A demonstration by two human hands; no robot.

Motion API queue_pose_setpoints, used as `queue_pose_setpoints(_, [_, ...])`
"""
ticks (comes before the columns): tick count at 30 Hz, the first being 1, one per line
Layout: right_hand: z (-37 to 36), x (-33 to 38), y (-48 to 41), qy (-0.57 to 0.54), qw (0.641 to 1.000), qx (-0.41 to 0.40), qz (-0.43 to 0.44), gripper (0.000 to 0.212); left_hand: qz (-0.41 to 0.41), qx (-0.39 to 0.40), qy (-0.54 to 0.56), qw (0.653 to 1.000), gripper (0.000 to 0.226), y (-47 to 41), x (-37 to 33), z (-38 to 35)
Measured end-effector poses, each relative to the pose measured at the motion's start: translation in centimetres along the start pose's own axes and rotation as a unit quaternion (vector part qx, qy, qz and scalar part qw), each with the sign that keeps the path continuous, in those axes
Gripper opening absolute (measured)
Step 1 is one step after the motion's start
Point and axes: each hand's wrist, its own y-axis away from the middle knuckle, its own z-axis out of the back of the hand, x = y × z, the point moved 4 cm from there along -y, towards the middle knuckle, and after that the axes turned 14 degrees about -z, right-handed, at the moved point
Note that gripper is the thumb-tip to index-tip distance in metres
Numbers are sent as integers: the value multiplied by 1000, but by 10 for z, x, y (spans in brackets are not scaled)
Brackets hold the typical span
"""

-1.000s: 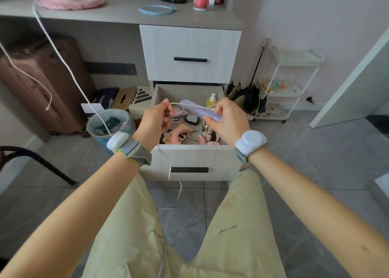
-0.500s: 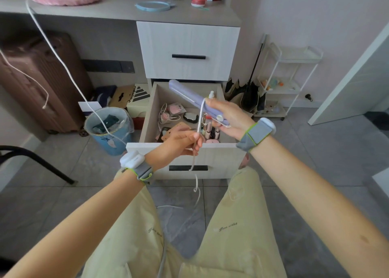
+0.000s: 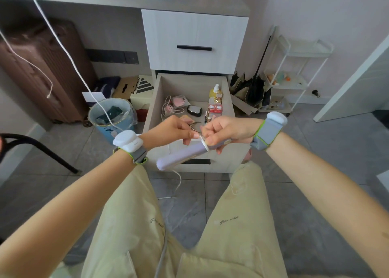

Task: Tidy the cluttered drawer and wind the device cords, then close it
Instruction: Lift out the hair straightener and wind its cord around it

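Note:
A lilac hair straightener (image 3: 179,156) is held above the open lower drawer (image 3: 154,103), its tip pointing toward me and to the left. My right hand (image 3: 226,132) grips its handle end. My left hand (image 3: 170,130) pinches its white cord (image 3: 177,179) right where one loop crosses the body; the rest hangs down to the floor. Inside the drawer lie a pink device with a coiled cord (image 3: 169,107), a black case (image 3: 194,110), bottles (image 3: 215,91) and small cosmetics.
The upper drawer (image 3: 194,40) is shut. A blue bin (image 3: 111,117) and a brown suitcase (image 3: 40,71) stand to the left. A white cart (image 3: 294,75) and black umbrella (image 3: 253,90) are on the right. A second white cable (image 3: 63,46) hangs from the desk.
The straightener has swung from pointing up and away over the drawer to pointing down toward me. My left hand rose from the drawer front to meet my right hand with the cord.

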Motion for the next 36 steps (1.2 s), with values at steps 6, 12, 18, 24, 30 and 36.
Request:
queue_pose_setpoints(6, [7, -13, 4, -11, 998, -31, -45, 42, -4, 2, 45, 999, 29, -2, -16, 3])
queue_pose_setpoints(12, [22, -26, 2, 0, 988, -132, -83, 29, -10, -35, 62, 997, 30, -7, -9, 4])
queue_pose_setpoints(18, [30, -40, -16, -38, 971, -206, -115, 28, -67, -42, -4, 997, 28, -20, -8, -8])
queue_pose_setpoints(24, [48, -55, -23, -200, 926, -310, -76, 18, -29, -59, 11, 998, 29, -19, 13, -25])
queue_pose_setpoints(30, [44, -65, -38, -292, 914, -270, -74, 8, 27, -93, 110, 989, 27, -17, 35, -32])
queue_pose_setpoints(36, [48, -88, -34, -434, 735, -520, -19, 43, 47, -80, 202, 975, 23, -14, 56, -37])
